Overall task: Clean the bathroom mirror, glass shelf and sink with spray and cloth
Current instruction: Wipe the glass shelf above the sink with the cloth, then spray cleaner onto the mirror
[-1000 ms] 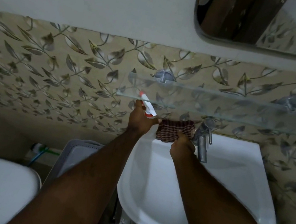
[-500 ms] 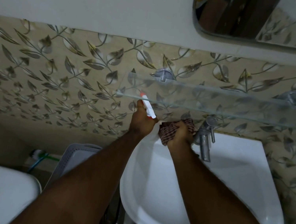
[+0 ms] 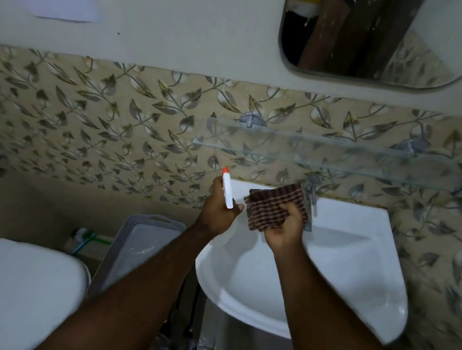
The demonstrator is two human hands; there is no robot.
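Here the white oval ceramic sink [image 3: 344, 269] is the landmark, and both hands are raised above its back left part. The left hand [image 3: 218, 210] has its grip closed around a small white spray bottle with an orange nozzle tip [image 3: 228, 188], which points up and away toward the leaf-patterned wall tiles [image 3: 81, 122]. The right hand [image 3: 286, 228] has its grip closed on the lower part of a brown and white checked cloth [image 3: 274, 206], and the upper part of the cloth stands free, just in front of the metal tap [image 3: 311, 199] at the back of the sink. Above the sink the clear glass shelf [image 3: 331, 155] is fixed to the wall on two round metal holders, and higher still is the rounded wall mirror [image 3: 394, 34]. The cloth looks soft and light, so I judge it is best bunched in the palm to give a firm pad for wiping. The bottle seems light and rigid, probably a little slippery if wet, and it is best held around the body with one finger free for the trigger. The shelf is likely fragile, so only gentle pressure is wise there.
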